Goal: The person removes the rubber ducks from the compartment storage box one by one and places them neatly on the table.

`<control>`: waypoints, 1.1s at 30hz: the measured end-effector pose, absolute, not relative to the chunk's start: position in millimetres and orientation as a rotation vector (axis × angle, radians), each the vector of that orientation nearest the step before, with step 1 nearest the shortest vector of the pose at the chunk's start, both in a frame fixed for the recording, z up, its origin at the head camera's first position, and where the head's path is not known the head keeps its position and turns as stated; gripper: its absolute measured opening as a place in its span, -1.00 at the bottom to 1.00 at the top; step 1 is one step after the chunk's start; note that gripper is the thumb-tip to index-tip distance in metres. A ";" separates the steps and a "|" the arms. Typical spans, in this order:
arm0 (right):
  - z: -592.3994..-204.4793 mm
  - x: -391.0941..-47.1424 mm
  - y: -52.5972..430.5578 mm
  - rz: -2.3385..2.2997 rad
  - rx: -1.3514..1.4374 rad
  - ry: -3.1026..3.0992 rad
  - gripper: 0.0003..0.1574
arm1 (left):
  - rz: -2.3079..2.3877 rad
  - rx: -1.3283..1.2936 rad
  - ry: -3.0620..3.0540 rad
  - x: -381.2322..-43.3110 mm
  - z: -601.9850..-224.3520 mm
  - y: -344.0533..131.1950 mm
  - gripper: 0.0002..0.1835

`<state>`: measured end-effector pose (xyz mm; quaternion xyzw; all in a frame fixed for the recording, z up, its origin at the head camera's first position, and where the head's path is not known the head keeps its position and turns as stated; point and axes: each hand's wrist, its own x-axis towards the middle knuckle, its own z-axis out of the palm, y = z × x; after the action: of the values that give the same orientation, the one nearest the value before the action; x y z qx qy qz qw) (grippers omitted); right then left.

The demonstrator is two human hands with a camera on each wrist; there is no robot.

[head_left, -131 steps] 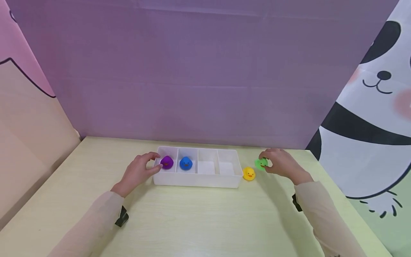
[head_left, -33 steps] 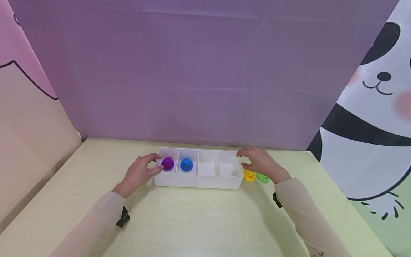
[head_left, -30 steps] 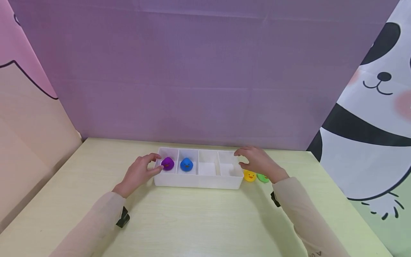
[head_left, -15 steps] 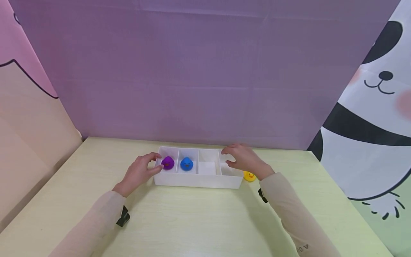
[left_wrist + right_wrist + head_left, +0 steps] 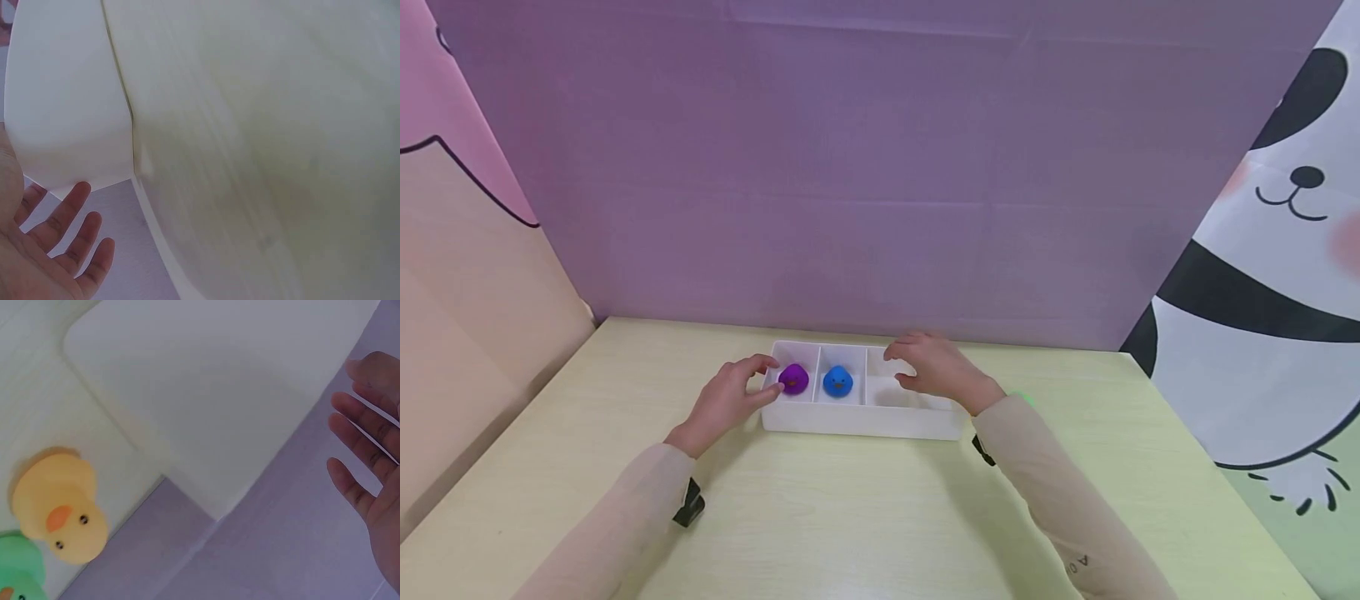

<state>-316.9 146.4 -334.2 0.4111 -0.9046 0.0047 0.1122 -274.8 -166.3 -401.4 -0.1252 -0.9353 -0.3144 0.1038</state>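
A white divided tray (image 5: 861, 421) lies at the back of the table. A purple toy duck (image 5: 795, 379) sits in its leftmost compartment, a blue toy duck (image 5: 838, 381) in the one beside it. My left hand (image 5: 726, 404) is at the tray's left end, fingers relaxed and spread; thumb and forefinger reach the rim by the purple duck. Over the tray's right part hovers my right hand (image 5: 934, 367), thumb and fingers apart with nothing between them, hiding some of the compartments there. A yellow toy duck (image 5: 59, 506) and a green toy duck (image 5: 19, 569) stand right of the tray.
The pale wooden table (image 5: 820, 508) ends close behind the tray, where a purple backdrop (image 5: 865, 167) rises. A panda-print panel (image 5: 1277, 358) stands at the right. My right forearm (image 5: 1052, 475) mostly covers the yellow and green ducks in the head view.
My right hand has let go of the green duck beside the yellow one, then moved left over the tray. My left hand and the purple and blue ducks have stayed put.
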 end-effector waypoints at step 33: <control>-350.3 -330.6 77.0 -0.085 1.255 -2.748 -0.63 | -0.929 -0.368 -2.770 -272.8 -399.8 -164.7 -0.58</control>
<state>-330.6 77.0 -350.3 0.4144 -0.9077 -0.0281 0.0598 -272.8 -164.7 -399.8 -0.1242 -0.9361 -0.3140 0.0984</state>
